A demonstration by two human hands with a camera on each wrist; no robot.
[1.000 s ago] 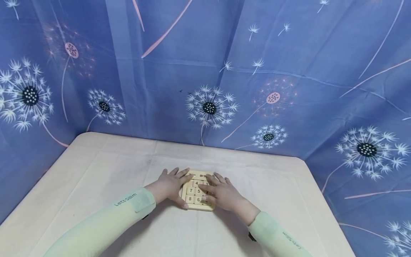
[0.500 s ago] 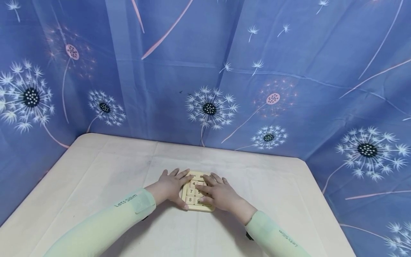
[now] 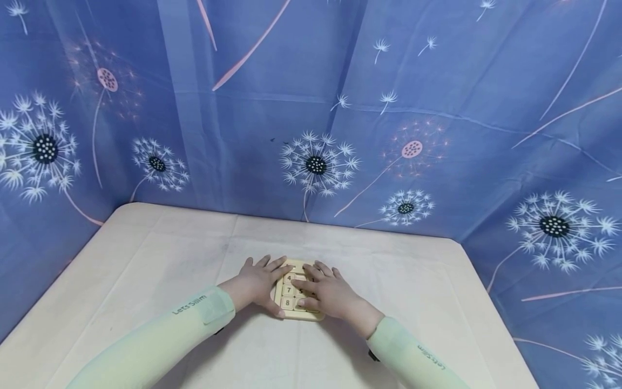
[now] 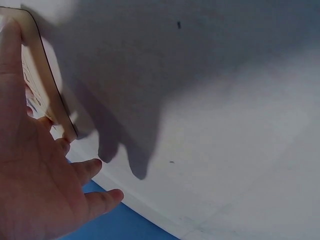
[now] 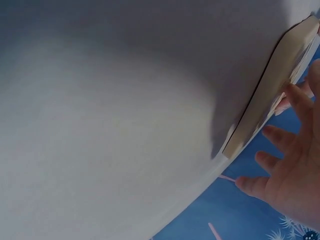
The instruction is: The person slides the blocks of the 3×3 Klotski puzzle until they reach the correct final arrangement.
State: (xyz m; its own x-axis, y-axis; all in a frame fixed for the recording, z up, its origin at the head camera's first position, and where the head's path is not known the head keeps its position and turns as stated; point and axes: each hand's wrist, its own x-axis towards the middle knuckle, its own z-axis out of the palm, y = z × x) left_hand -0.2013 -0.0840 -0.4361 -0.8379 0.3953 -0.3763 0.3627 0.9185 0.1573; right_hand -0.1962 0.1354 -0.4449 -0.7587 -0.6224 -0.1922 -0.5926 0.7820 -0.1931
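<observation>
A pale yellow number sliding puzzle lies on the table in the head view. Its 4, 7 and 8 tiles show in the left column; others lie partly under the right fingers. Along the puzzle's left side, the left hand rests with spread fingers, the thumb at the lower left corner and the index finger on the upper border. Over the tiles lies the right hand, fingers extended, fingertips on or just above the middle column. Both wrist views catch the puzzle's thick side edge only; its face is mostly hidden there.
A light cloth covers the table. Behind and on both sides hangs a blue curtain with dandelion prints, meeting the table's far edge. Both forearms wear pale green sleeves.
The right hand has moved left across the puzzle, and the 4 tile has slid left into the upper left corner. The left hand has stayed in place.
</observation>
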